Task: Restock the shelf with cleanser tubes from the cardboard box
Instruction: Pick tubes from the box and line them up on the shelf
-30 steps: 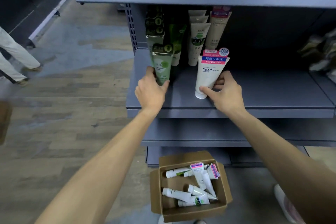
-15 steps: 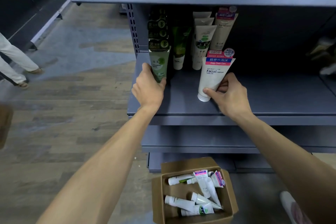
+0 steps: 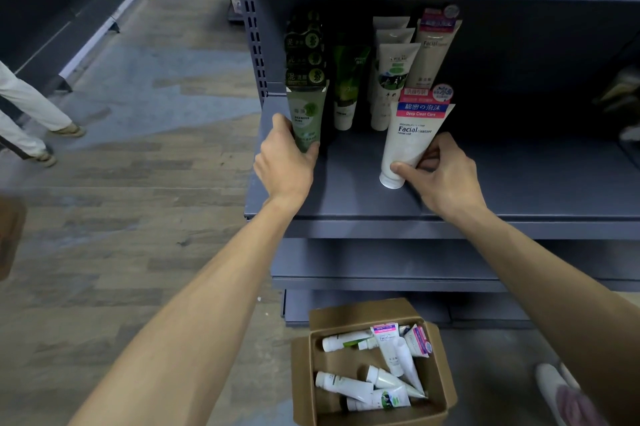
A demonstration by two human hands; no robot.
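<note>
A grey store shelf over wooden flooring. The left hand grips a green tube standing upright; the right hand pinches a white Facial cleanser tube near its cap. Below, a cardboard box holds more tubes.

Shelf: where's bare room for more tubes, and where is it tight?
The shelf lies bare right of the white Facial cleanser tube in the right hand, and between it and the left hand gripping the green tube. The back-left rows are crowded.
</note>
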